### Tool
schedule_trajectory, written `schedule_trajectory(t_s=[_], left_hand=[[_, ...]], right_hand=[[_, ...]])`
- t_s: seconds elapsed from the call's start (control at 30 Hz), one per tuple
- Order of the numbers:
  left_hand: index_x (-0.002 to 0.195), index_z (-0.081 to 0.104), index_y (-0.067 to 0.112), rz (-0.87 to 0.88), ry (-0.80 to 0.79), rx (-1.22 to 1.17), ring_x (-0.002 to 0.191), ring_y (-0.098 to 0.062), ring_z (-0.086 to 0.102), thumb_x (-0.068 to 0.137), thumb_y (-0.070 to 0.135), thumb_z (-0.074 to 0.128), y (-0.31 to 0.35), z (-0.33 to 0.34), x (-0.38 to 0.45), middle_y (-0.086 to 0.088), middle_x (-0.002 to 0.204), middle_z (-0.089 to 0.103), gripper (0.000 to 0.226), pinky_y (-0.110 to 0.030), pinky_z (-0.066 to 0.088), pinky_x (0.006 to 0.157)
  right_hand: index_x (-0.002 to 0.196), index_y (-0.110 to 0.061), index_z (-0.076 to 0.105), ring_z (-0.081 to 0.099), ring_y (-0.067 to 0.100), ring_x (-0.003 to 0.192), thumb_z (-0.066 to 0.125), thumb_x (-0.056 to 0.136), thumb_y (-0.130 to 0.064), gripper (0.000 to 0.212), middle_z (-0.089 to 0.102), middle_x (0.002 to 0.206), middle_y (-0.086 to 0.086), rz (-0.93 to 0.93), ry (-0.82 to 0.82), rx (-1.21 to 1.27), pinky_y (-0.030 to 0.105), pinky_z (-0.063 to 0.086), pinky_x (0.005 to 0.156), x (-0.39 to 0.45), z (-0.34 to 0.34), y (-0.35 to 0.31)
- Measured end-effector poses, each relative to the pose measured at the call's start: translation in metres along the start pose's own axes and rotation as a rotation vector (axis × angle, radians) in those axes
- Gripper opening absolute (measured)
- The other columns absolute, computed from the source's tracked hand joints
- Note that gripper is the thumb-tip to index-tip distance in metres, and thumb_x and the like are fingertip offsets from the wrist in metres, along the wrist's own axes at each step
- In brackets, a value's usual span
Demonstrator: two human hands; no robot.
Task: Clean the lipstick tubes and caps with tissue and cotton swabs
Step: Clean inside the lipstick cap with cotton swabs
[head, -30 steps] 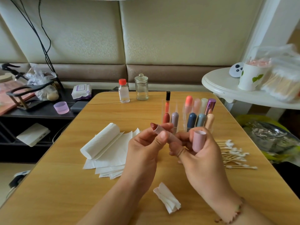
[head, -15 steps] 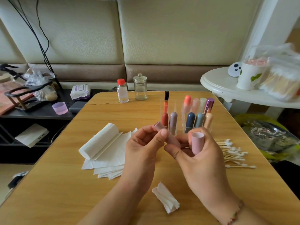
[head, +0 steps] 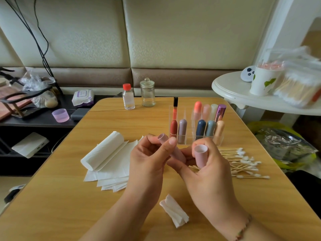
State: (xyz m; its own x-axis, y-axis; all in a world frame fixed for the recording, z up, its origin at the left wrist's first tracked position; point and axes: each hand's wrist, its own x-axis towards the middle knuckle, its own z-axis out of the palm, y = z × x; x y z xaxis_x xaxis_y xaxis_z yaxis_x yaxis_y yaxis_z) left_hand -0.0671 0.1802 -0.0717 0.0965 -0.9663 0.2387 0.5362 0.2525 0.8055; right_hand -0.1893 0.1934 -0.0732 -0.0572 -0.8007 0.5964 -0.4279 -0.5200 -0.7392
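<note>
My left hand [head: 147,157] pinches the upper end of a pink lipstick tube [head: 173,150] between thumb and fingers. My right hand [head: 206,173] grips the tube's lower end with thumb and forefinger and also holds its pink cap [head: 200,155], open end up, in the other fingers. No red lipstick shows at the tube's tip. A folded used tissue [head: 174,213] lies on the wooden table [head: 52,206] below my hands. A tissue roll with flat sheets [head: 107,153] lies to the left. Cotton swabs [head: 243,162] are piled to the right.
A clear organizer [head: 196,126] with several lipsticks stands behind my hands. A red-capped bottle [head: 128,97] and a glass jar [head: 148,93] stand at the table's far edge. A white side table [head: 231,91] with a cup and bagged swabs is at the right.
The red lipstick tip that stuck out of the tube a second ago is no longer visible. Both hands have stayed in place, turning the tube slightly.
</note>
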Motion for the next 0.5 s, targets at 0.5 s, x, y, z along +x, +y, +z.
schedule_trajectory(t_s=[0.5], left_hand=[[0.109, 0.073, 0.022, 0.007, -0.159, 0.147, 0.067, -0.016, 0.058, 0.072, 0.023, 0.076, -0.002, -0.002, 0.000, -0.004, 0.089, 0.068, 0.037, -0.030, 0.051, 0.067]], right_hand=[[0.088, -0.020, 0.061, 0.067, 0.029, 0.073, 0.036, 0.102, -0.043, 0.036, 0.063, 0.077, 0.009, 0.255, -0.297, 0.410, 0.050, 0.059, 0.059, 0.023, -0.037, 0.013]])
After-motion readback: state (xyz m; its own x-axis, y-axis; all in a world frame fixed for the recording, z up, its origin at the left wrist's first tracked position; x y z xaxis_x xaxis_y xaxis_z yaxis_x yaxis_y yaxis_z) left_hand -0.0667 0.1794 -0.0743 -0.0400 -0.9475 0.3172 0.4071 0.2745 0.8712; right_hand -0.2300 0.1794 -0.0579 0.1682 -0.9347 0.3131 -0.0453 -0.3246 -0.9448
